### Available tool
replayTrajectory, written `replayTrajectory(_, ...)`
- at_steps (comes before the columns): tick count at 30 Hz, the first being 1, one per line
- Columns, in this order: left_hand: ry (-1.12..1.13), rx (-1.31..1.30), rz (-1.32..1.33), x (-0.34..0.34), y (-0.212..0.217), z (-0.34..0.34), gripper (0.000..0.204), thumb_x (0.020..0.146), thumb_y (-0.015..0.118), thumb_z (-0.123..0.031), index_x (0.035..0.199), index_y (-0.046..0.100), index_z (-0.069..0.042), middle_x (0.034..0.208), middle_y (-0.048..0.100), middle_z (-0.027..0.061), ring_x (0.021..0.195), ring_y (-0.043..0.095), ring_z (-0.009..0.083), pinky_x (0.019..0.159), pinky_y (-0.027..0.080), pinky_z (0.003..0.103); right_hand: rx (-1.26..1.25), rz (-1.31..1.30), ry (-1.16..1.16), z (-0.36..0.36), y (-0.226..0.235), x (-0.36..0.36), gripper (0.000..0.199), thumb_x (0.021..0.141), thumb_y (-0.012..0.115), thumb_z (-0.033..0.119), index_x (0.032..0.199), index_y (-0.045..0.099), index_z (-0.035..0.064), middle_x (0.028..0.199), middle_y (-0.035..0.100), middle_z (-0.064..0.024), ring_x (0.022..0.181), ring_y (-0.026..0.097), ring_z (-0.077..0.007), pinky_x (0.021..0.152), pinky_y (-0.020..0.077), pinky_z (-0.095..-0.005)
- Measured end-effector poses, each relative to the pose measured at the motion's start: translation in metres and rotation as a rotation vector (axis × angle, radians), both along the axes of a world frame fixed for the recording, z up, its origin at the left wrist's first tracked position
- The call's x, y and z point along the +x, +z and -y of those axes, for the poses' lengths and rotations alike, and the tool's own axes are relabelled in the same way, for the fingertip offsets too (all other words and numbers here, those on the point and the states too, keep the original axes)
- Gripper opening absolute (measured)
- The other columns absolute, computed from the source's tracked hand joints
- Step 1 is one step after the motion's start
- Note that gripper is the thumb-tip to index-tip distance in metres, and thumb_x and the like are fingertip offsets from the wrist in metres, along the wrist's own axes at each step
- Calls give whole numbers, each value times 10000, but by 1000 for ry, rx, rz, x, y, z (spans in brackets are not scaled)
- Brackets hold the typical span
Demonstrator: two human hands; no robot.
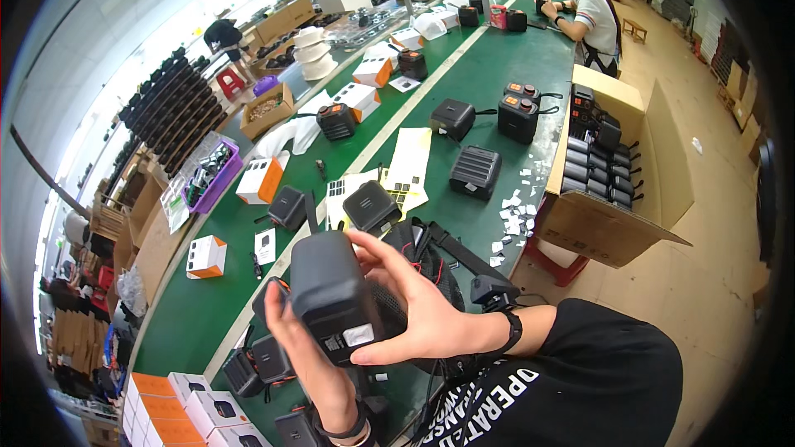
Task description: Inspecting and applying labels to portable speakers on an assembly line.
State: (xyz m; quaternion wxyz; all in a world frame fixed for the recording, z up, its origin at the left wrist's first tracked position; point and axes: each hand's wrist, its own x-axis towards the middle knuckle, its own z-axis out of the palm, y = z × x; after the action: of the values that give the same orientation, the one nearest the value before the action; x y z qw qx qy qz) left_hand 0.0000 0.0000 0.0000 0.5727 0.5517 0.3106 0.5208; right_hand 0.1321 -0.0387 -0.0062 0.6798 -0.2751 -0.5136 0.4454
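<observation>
I've got the black box [330, 281] up above the near end of the green bench [184, 324], tilted, with a white label [358, 335] showing on its lower face. Right hand [422, 310] grips it: fingers curled over the right side, thumb stretched along the lower edge just beside the label. Left hand [315, 360] is open, fingers nearly straight along the box's lower left side; its thumb is hidden and I can't tell how hard it presses.

Around the hands: a flat-topped case [371, 205] sits on paper just beyond the held box, a smaller case [288, 208] to its left. More dark cases [272, 358] lie near the left hand. A black strap [464, 255] runs toward my right wrist, near the bench's right edge.

White scraps [515, 219] sit along that right edge, a ribbed case [474, 171] just inboard. An open cardboard carton [586, 232] full of black units stands beside the edge. Orange-and-white cartons [161, 418] are stacked at the near left corner. A co-worker [592, 16] is at the far right edge.
</observation>
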Motion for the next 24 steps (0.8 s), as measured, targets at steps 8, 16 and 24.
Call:
replayTrajectory(8,-33,6,62,-17,-5,5,766,731,688,-314,1303,313,30,1201,483,152,1087,507,242,940,405,352,294,739,-574,9,13,7,873,656,764,313,1356,327,26,1262,345,-181,1151,315,-344,995,271,-443)
replayTrajectory(16,-74,-68,177,-31,2,-8,652,766,634,-215,1298,351,33,1206,489,148,1102,499,247,958,379,364,-179,202,112,-25,8,19,748,720,756,158,1327,349,0,1151,540,-93,994,543,-125,841,460,-272)
replayTrajectory(24,28,229,-42,-77,30,13,638,778,648,-270,1287,393,17,1279,434,183,1164,449,297,1001,310,400,-154,959,-580,-231,-59,31,560,615,704,301,1000,514,-59,956,565,-239,888,584,-372,796,481,-411)
